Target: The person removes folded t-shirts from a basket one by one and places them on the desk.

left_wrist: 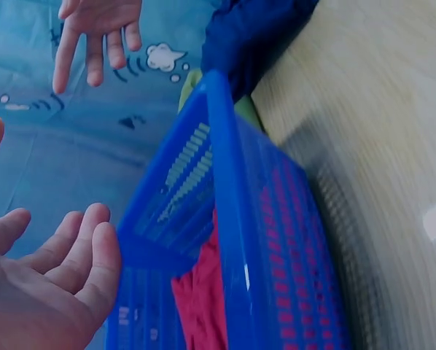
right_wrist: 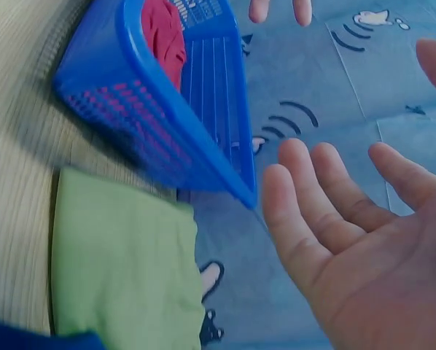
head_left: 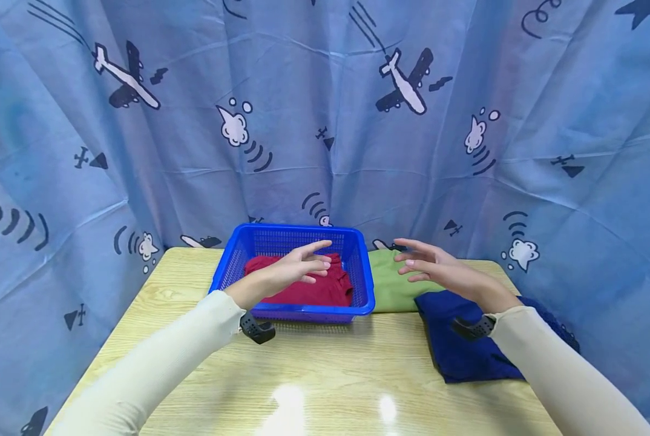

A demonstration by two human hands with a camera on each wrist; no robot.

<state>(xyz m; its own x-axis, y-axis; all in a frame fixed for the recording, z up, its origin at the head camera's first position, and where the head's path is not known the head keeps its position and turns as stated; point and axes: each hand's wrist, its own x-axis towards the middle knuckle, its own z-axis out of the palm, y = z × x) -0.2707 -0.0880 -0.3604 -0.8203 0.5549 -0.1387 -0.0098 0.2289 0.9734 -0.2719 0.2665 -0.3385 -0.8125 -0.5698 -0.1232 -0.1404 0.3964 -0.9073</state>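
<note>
My left hand (head_left: pixel 292 270) hovers above the blue plastic basket (head_left: pixel 232 254), its fingers loosely spread and holding nothing. Inside the basket lies a red cloth garment (head_left: pixel 308 290), partly hidden by that hand. My right hand (head_left: pixel 445 271), likewise relaxed, is in the air over a folded green cloth (head_left: pixel 385 284) and a dark blue folded cloth (head_left: pixel 466 357). In the left wrist view the left palm (left_wrist: pixel 50 292) faces sideways beside the basket. The right wrist view shows the right fingers (right_wrist: pixel 305 219) apart from the basket and the green cloth.
A light wooden table (head_left: pixel 303 375) carries the basket and cloths. Behind it and at both sides hangs a blue curtain (head_left: pixel 303 79) printed with planes and clouds. The green cloth lies just right of the basket; the dark blue one is near the table's right edge.
</note>
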